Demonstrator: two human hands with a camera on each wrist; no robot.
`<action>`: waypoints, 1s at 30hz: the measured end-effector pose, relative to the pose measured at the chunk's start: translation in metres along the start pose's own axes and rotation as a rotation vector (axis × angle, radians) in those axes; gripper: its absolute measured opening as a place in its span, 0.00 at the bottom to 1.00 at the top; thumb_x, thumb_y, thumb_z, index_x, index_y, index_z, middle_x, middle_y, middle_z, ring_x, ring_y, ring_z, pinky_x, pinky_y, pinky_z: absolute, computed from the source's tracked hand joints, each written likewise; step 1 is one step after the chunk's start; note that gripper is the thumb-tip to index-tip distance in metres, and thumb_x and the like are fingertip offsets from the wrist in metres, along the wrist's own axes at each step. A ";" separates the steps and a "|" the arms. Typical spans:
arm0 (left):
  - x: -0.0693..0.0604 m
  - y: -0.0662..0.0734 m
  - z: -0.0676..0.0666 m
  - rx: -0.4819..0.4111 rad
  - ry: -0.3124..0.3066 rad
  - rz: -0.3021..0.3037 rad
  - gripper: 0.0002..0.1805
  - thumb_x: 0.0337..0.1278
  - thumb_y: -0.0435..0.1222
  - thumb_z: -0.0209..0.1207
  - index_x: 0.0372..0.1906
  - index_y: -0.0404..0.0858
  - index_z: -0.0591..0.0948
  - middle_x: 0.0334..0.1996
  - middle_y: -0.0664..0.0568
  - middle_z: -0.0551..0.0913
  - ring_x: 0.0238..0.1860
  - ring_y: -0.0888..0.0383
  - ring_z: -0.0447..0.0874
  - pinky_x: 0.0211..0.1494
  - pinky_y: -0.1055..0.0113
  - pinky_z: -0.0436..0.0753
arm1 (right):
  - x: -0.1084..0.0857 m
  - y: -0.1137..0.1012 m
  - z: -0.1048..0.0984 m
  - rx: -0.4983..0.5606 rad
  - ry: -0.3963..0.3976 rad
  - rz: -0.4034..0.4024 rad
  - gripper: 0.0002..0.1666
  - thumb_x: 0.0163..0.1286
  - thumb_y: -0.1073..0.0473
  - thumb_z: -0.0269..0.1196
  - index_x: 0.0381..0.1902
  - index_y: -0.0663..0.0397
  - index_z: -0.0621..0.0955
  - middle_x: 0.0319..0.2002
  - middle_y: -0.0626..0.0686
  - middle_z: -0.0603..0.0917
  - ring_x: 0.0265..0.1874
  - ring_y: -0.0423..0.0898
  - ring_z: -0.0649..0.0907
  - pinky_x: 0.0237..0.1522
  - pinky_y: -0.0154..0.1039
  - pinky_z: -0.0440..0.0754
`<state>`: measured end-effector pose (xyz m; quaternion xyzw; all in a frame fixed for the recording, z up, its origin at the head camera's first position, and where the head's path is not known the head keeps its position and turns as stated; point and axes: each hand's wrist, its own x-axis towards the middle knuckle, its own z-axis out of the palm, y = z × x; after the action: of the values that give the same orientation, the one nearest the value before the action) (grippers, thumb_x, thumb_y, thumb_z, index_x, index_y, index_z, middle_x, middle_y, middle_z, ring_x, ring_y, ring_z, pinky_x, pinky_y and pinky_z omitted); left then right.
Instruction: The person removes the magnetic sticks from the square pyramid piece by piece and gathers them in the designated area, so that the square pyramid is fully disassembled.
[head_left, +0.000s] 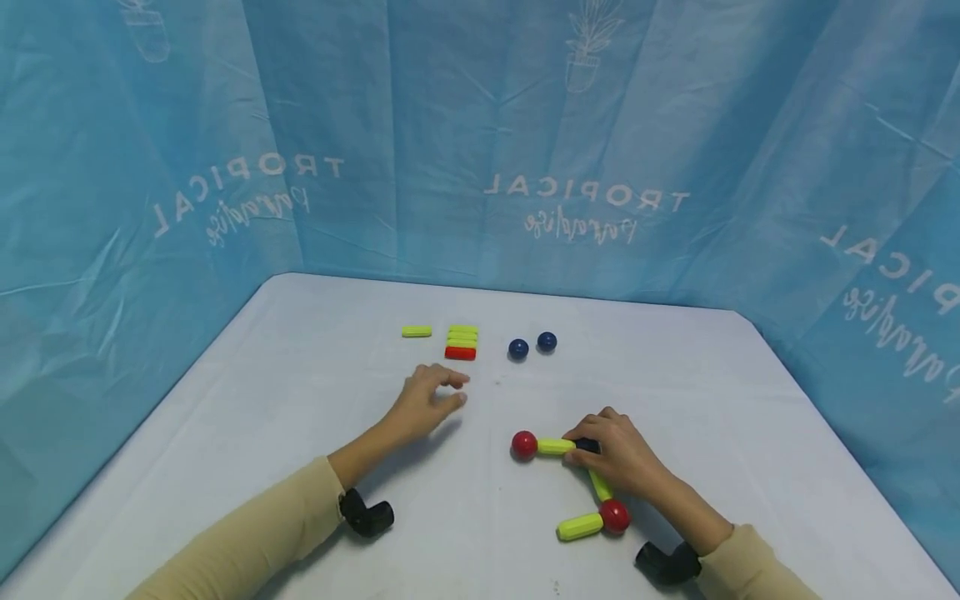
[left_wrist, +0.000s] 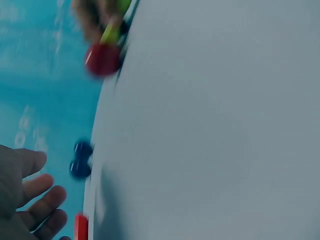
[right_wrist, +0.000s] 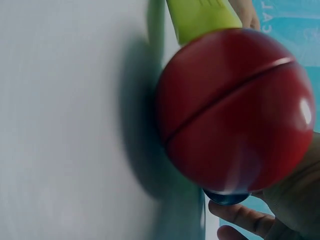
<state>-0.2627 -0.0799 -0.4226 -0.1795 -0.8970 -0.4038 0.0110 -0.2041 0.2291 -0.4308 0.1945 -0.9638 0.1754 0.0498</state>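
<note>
My right hand (head_left: 617, 450) grips a dark ball (head_left: 588, 446) in a zigzag of balls and yellow-green rods on the table. One rod (head_left: 555, 447) runs left from it to a red ball (head_left: 524, 446). Another rod (head_left: 599, 485) leads toward a nearer red ball (head_left: 615, 517), from which a third rod (head_left: 580, 527) points left. That nearer red ball (right_wrist: 235, 110) fills much of the right wrist view and partly covers the dark ball (right_wrist: 227, 198). Empty, my left hand (head_left: 425, 402) hovers left of the assembly, thumb and fingers apart.
Farther back lie a red rod (head_left: 461, 353), several yellow-green rods (head_left: 462, 336) beside it, and a separate yellow-green rod (head_left: 417, 332). Two dark blue balls (head_left: 518, 349) sit right of them. Blue printed curtains (head_left: 450, 142) surround the white table (head_left: 315, 392).
</note>
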 end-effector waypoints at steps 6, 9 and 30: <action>-0.024 0.023 0.033 0.046 -0.190 0.095 0.24 0.51 0.47 0.65 0.55 0.46 0.79 0.47 0.55 0.80 0.52 0.57 0.68 0.56 0.55 0.66 | 0.003 -0.010 0.004 -0.015 -0.004 -0.009 0.13 0.54 0.49 0.70 0.39 0.39 0.86 0.36 0.39 0.85 0.35 0.36 0.70 0.41 0.37 0.69; -0.027 0.026 0.045 0.097 -0.201 0.125 0.27 0.48 0.50 0.67 0.54 0.47 0.79 0.46 0.57 0.80 0.50 0.59 0.67 0.54 0.58 0.66 | 0.005 -0.015 0.007 -0.021 -0.007 -0.021 0.13 0.55 0.48 0.70 0.39 0.39 0.86 0.36 0.39 0.85 0.35 0.36 0.70 0.40 0.36 0.69; -0.034 0.034 0.059 0.193 -0.066 0.155 0.20 0.46 0.49 0.68 0.44 0.46 0.82 0.38 0.58 0.80 0.42 0.62 0.69 0.46 0.64 0.65 | 0.009 -0.027 0.011 -0.065 0.019 -0.109 0.14 0.55 0.45 0.69 0.39 0.39 0.85 0.37 0.39 0.85 0.35 0.35 0.72 0.39 0.36 0.70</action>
<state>-0.2128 -0.0269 -0.4434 -0.2598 -0.9150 -0.3072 0.0298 -0.2018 0.1992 -0.4309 0.2434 -0.9564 0.1428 0.0748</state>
